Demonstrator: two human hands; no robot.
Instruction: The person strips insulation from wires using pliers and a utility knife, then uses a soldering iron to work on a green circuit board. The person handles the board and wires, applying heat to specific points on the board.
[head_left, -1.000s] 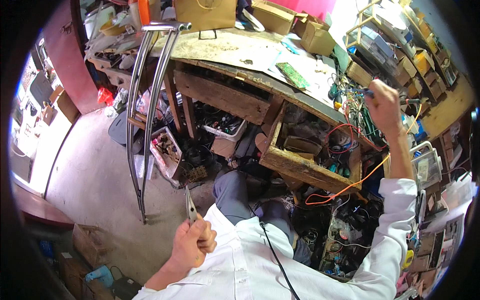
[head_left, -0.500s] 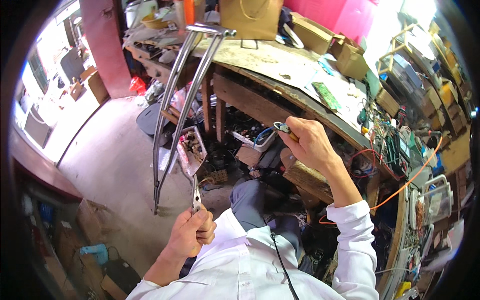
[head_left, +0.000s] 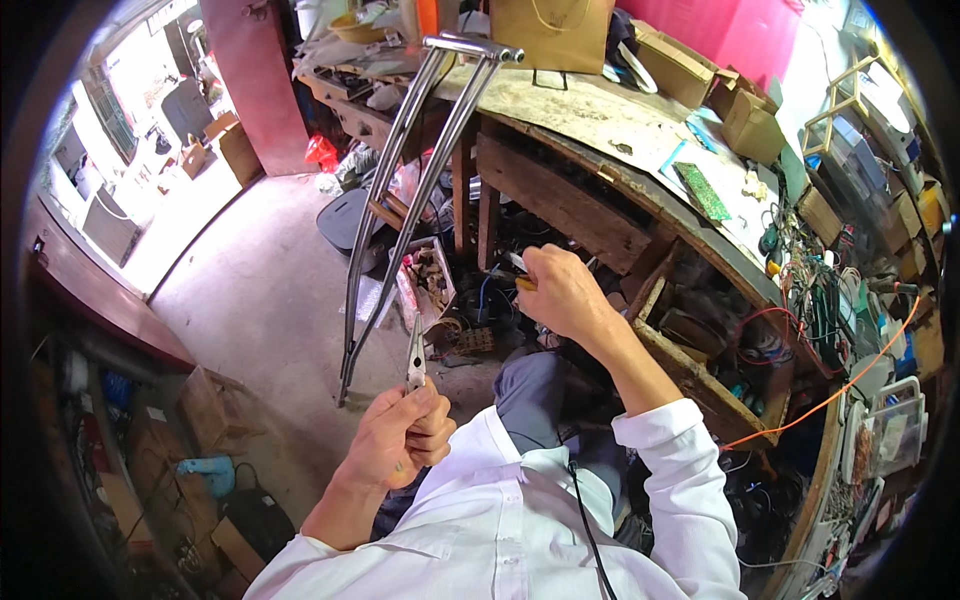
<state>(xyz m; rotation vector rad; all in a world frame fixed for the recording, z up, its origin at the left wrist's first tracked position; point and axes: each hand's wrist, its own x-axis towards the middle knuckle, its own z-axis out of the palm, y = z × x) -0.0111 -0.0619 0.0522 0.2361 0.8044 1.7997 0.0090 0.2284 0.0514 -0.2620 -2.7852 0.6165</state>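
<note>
My left hand (head_left: 402, 435) is closed round a pair of needle-nose pliers (head_left: 416, 362), whose slim jaws stick up from the fist. Over my lap, to the right and farther forward, my right hand (head_left: 565, 290) grips a small yellow-handled hand tool (head_left: 524, 285). A pale metal head shows at its far end, but the fingers hide most of it, and its exact kind is unclear. The two tools are apart. Beyond my left hand stands a shiny bent-tube metal frame (head_left: 404, 190) with a crossbar on top; neither hand touches it.
A worn workbench (head_left: 570, 112) runs ahead and to the right, bearing a green circuit board (head_left: 703, 190), cardboard boxes (head_left: 752, 125) and tangled wires. Beneath it are an open wooden drawer (head_left: 735, 412) and a box of small parts (head_left: 432, 278). An orange cable (head_left: 850, 370) crosses at right.
My right hand has come lower and to the left with its tool, nearer the pliers. My left hand keeps its hold on the pliers. The whole view has shifted, moving the scene rightward.
</note>
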